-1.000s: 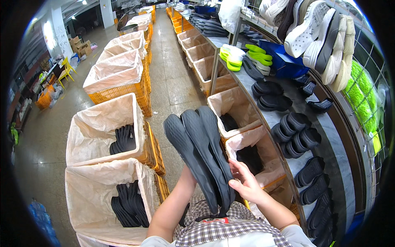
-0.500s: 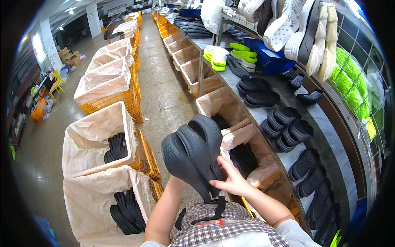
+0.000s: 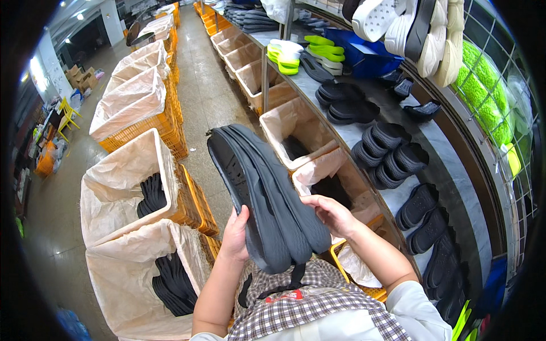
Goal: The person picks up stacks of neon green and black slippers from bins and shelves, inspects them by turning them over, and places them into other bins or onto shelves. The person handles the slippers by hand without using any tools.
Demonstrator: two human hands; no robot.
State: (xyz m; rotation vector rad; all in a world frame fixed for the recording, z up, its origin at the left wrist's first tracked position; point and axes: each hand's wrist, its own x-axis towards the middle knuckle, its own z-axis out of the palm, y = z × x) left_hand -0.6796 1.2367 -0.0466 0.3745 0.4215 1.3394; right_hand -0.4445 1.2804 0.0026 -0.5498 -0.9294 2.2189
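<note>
A stack of several dark grey-black shoe soles (image 3: 264, 199) is held in front of me, lying lengthwise and tilted, with rounded ends toward my apron. My left hand (image 3: 234, 234) grips the stack's left edge, thumb on the outer sole and the other fingers hidden underneath. On the opposite side, my right hand (image 3: 334, 217) holds the right edge near the closer end, fingers bent against the sole.
Left of me stand lined crates (image 3: 116, 256) with black soles (image 3: 175, 284) inside. Lined bins (image 3: 273, 122) sit under the shelf on the right. That shelf (image 3: 364, 133) carries black soles (image 3: 389, 153) and neon-and-white soles (image 3: 284, 55). More soles hang from a wire rack (image 3: 483, 85).
The stack has turned, its rounded ends swinging from far to near me. My left hand has come out from behind it to the left edge; my right hand has shifted slightly right and up.
</note>
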